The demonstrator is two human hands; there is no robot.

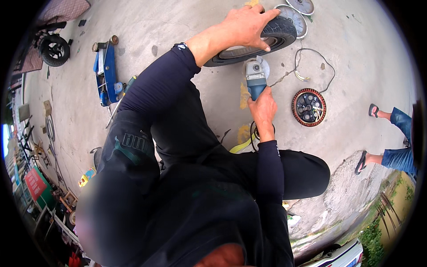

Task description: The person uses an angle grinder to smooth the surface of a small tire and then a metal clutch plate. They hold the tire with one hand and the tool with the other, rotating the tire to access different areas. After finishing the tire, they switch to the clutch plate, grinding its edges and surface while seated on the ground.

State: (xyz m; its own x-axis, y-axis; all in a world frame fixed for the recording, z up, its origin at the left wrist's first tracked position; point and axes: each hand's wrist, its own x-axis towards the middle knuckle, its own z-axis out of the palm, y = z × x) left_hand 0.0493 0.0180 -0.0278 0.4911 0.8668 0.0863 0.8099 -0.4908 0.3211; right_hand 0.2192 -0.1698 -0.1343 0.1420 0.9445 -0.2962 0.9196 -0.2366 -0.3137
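Note:
My left hand (247,26) grips the top of a black tyre (282,38) with a metal rim, fingers spread over the tread and thumb down its side. My right hand (262,107) is closed round the body of a blue-grey angle grinder (256,81). The grinder's disc (262,64) is just below the tyre; whether they touch I cannot tell. To the right of the grinder lies a round motor part with a copper-coloured ring (302,107), and a thin cable loops above it.
A blue floor jack (106,66) lies left, with a small scooter wheel (53,51) beyond it. Metal discs (291,20) lie at the top. Another person's sandalled feet (362,162) are at right. Tools and clutter line the left edge; a white car (342,256) shows at lower right.

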